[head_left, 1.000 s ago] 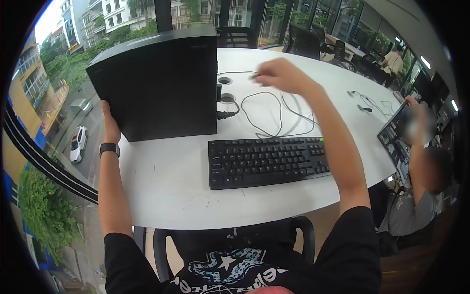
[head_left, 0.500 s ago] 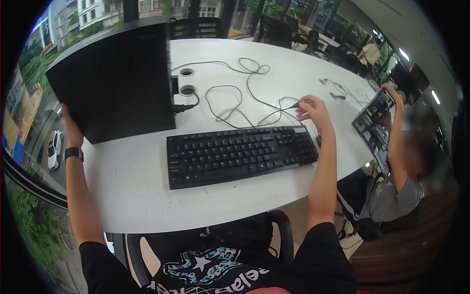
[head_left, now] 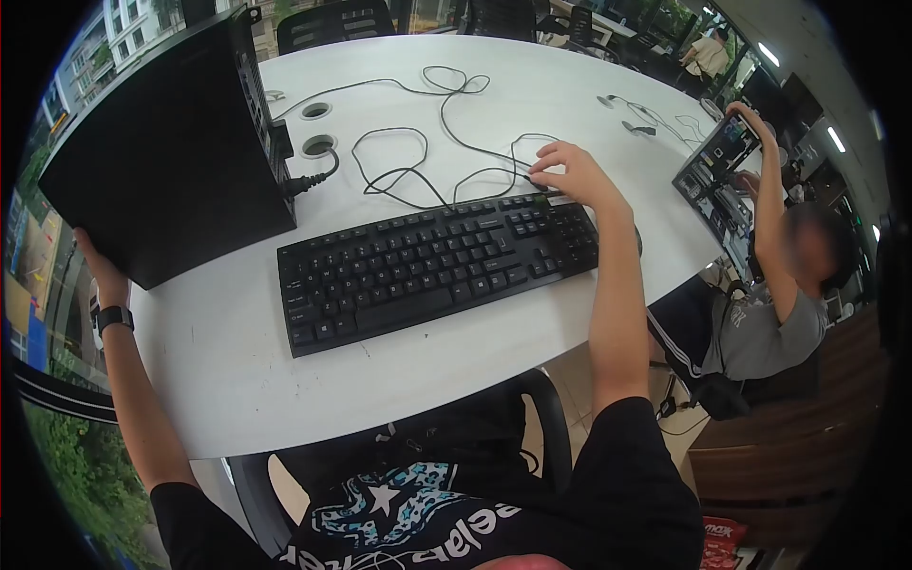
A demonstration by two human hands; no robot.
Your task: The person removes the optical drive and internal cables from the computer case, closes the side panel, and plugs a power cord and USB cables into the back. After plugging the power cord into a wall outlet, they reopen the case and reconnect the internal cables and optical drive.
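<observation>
A black computer tower stands at the left of the white table, a strip of its port side showing. My left hand grips the tower's lower left edge, some fingers hidden behind it. A black power plug sits in the tower's port side, its cord running to a table hole. My right hand pinches a dark cable plug above the back right corner of the black keyboard. Thin black cable lies in loops behind the keyboard.
Two round cable holes, one a grommet, pierce the table beside the tower. At the right, a seated person holds an opened computer case. More cables lie near that case. Office chairs stand beyond the table.
The tower has turned, so its port side now shows. My right hand has come nearer the keyboard with the plug still pinched. The view has shifted too.
</observation>
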